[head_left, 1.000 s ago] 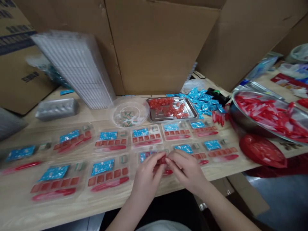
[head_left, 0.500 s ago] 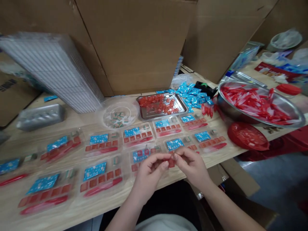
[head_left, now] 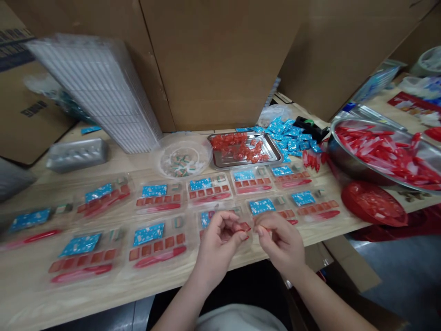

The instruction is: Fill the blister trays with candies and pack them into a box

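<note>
My left hand (head_left: 220, 246) is closed round small red translucent squares (head_left: 245, 226), one showing at its fingertips. Just to its right, my right hand (head_left: 283, 243) is pinched; a tiny thing may be between finger and thumb, too small to name. Both hands are over the front row of clear plastic trays, partly covering a tray with a blue packet (head_left: 204, 220). Nearby trays hold a blue patterned packet (head_left: 149, 234), a row of red squares (head_left: 158, 245), a red pen-like stick (head_left: 160, 257) and a small green-and-white piece (head_left: 178, 222).
Behind the trays stand a round clear lid (head_left: 161, 158) with small pieces, a metal tray (head_left: 220, 162) of red squares and a pile of blue packets (head_left: 285, 131). At right are a steel bowl (head_left: 339, 149) of red sticks and a red bowl (head_left: 351, 209). Stacked clear trays (head_left: 103, 92) lean left.
My hands have come slightly apart, and a red square now shows at my left fingertips. The whole view has shifted, so the table things appear further right.
</note>
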Available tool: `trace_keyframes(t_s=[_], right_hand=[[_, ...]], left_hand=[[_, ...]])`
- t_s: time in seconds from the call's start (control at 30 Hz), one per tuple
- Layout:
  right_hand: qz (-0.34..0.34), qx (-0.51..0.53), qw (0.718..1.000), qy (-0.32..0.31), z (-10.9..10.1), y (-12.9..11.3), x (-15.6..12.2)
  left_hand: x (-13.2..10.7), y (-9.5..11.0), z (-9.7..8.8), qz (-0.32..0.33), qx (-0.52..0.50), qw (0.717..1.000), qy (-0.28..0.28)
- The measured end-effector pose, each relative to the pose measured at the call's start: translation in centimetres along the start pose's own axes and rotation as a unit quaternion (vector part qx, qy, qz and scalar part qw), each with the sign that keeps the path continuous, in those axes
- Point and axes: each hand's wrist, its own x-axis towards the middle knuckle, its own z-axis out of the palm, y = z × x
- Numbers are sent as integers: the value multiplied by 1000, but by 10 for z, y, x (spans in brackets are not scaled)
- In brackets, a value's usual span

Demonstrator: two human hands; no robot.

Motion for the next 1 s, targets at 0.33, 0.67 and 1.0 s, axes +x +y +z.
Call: trace_keyframes(t_s=[0.33, 0.67, 1.0], right_hand=[[68, -123, 987, 74, -50, 11, 14], [348, -631, 694, 12, -248, 87, 11], [359, -614, 701, 56, -270, 115, -4]], left_hand=[[7, -5, -22, 9, 23, 993, 114], [14, 16, -34, -132, -202, 945, 221], [6, 22, -24, -128, -171, 956, 204]])
